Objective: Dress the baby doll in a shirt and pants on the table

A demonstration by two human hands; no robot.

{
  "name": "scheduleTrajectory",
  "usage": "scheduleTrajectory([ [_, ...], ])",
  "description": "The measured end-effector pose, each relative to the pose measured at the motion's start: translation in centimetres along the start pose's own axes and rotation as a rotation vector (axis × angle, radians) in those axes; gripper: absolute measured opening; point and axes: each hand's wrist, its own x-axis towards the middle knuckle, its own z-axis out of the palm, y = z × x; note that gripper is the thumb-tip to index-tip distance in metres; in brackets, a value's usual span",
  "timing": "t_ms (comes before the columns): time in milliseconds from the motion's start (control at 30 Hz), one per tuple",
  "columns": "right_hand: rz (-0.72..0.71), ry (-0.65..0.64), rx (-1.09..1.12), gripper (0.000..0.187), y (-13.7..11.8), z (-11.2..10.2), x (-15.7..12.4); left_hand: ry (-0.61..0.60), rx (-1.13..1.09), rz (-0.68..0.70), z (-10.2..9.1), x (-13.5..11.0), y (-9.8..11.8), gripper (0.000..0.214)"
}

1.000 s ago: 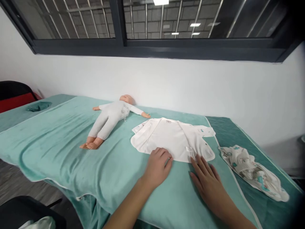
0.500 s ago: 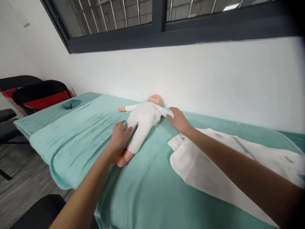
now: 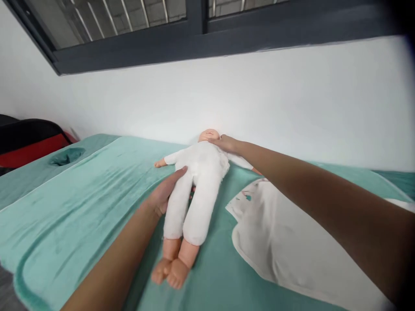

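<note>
A baby doll [image 3: 204, 168] with a white cloth body and bare plastic head, hands and feet lies face up on the green cover, its feet toward me. My left hand [image 3: 165, 190] is closed around the doll's upper leg on the left, thumb on top and the other fingers hidden beneath. At the doll's neck and shoulder, my right hand [image 3: 227, 143] grips from the right side; some of its fingers are hidden. Under my right forearm, a white baby garment [image 3: 279, 233] is spread flat on the cover.
The bed's green plush cover [image 3: 97, 207] has a round hole [image 3: 67, 156] toward its far left end. A white wall [image 3: 275, 99] stands right behind the doll's head, below a dark window frame [image 3: 194, 45]. Black and red chairs [image 3: 30, 138] stand at left.
Both doll legs now lie side by side, and the doll appears nearer. My right hand has moved from its arm to its neck; my left hand has closed around its upper leg.
</note>
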Motion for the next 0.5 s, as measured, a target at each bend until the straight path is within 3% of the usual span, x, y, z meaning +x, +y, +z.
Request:
scheduleTrajectory([
  [100,0.045,0.01,-0.013,0.074,2.7,-6.2,-4.3,-0.116,-0.044,0.071,6.0,-1.8,-1.8,0.052],
  [267,0.136,0.047,-0.032,0.085,8.6,-15.3,-13.3,-0.21,-0.13,0.154,18.2,-5.5,-6.3,0.062],
  [367,0.193,0.084,-0.065,0.08,11.8,-18.1,-17.8,-0.254,-0.159,0.155,23.8,-6.9,-8.7,0.067],
  [500,0.233,0.08,-0.101,0.076,15.7,-19.2,-20.9,-0.308,-0.16,0.133,27.9,-7.0,-10.9,0.066],
])
